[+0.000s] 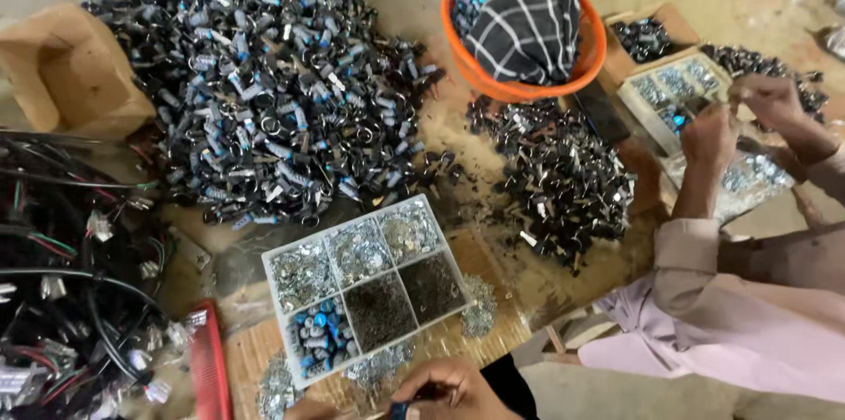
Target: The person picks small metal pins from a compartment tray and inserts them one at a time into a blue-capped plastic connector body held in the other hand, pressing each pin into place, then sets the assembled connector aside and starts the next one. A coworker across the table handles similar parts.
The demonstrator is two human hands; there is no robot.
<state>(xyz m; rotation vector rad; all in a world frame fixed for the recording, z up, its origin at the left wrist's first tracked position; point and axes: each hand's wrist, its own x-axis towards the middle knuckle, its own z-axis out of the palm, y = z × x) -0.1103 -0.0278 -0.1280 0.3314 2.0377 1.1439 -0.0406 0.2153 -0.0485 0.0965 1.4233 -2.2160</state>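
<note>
My right hand is at the bottom edge, its dark sleeve behind it, fingers pinched on a small black and blue part. Only a sliver of my left hand shows at the frame's bottom, close to that part; its fingers are hidden. Just above both hands lies a white compartment tray with silver pieces, dark pieces and blue-capped parts in separate sections. A large heap of black, blue and silver parts covers the floor beyond it.
A co-worker in pale clothes sits at right, hands over a second tray. An orange basin holds a checked cloth. A smaller parts pile, cardboard box, wire bundle and red comb-like piece lie around.
</note>
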